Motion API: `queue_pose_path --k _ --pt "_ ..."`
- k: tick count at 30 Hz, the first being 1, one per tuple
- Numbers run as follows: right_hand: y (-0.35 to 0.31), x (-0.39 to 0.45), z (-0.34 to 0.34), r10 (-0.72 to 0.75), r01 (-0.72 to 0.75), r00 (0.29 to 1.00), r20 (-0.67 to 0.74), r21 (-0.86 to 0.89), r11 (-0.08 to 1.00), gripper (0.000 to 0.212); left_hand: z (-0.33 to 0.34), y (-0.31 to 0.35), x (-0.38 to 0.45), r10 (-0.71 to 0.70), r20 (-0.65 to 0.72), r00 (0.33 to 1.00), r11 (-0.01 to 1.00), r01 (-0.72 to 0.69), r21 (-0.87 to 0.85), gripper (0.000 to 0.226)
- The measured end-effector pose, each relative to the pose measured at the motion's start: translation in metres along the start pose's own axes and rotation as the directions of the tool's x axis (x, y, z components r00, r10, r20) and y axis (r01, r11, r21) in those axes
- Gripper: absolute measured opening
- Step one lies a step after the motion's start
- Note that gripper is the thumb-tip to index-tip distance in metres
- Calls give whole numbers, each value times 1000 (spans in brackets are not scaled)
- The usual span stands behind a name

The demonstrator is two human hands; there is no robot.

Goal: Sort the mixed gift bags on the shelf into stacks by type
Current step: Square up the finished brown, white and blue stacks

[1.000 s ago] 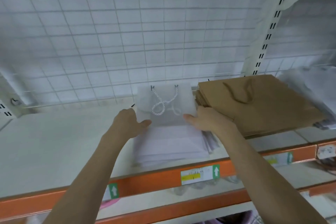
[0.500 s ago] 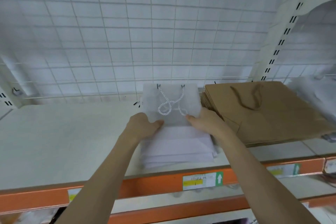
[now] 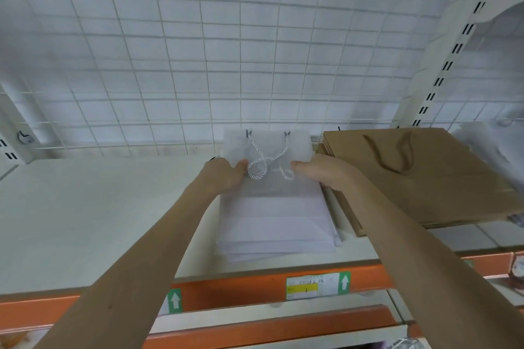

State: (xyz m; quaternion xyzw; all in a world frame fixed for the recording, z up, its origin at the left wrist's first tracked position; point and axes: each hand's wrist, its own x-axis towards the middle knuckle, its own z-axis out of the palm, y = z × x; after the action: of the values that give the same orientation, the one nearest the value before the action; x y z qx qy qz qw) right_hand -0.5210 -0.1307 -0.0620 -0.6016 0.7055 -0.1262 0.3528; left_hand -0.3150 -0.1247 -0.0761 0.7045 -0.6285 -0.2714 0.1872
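White shelf (image 3: 85, 215) under wire grid — squaring the white stack.
Your left hand (image 3: 224, 177) and right hand (image 3: 320, 171) grip the translucent white gift bag (image 3: 266, 150) at centre frame; next, align it beside the kraft bags (image 3: 419, 176) — gently.

Both thumbs closer together on the white bag (image 3: 266, 150), nearer its rope handle (image 3: 268, 160).
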Motion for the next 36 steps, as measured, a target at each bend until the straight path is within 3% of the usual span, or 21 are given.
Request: queue_pose_path --k 5,9,11,15,17,20,21,24,26,30,33,36 --pt "-9 -4 -1 2 -6 1000 -29 -149 989 51 -4 0 2 29 -19 999 999 -28 33 54" --pt "-9 -6 -2 2 -7 999 -40 -118 993 56 -8 -5 0 2 1 1000 999 -2 -48 47" --pt "-11 -17 -5 10 -18 998 -55 -144 989 49 -11 -7 -5 -23 16 1000 994 25 -102 49" --pt "-13 -58 -10 -66 41 992 -112 -209 977 49 -16 -14 -34 -21 28 999 1000 21 -5 53" --pt "-8 -83 -9 -101 89 994 -44 -231 969 32 -14 -21 -54 -18 65 998 998 14 58 53" --pt "7 -106 0 -82 96 994 66 -255 962 30 -9 -27 -86 -28 110 994 992 14 128 58" --pt "13 -110 4 -79 98 994 82 -261 960 36 -6 -29 -94 -31 122 992 987 11 162 65" --pt "31 -110 18 -21 47 995 95 -282 958 111 4 -33 -110 15 128 992 972 -45 229 84" --pt "36 -111 27 -17 45 996 85 -332 942 120 11 -33 -116 59 117 991 959 -89 271 80" --pt "36 -112 33 -9 19 1000 28 -382 924 85 21 -24 -121 114 101 988 897 -146 416 62" --pt "34 -109 30 -6 5 1000 -1 -361 932 37 21 -25 -118 92 22 995 952 -95 290 32" --pt "39 -103 28 -22 0 998 -67 -313 950 37 22 -30 -113 100 -53 994 968 -84 238 28"
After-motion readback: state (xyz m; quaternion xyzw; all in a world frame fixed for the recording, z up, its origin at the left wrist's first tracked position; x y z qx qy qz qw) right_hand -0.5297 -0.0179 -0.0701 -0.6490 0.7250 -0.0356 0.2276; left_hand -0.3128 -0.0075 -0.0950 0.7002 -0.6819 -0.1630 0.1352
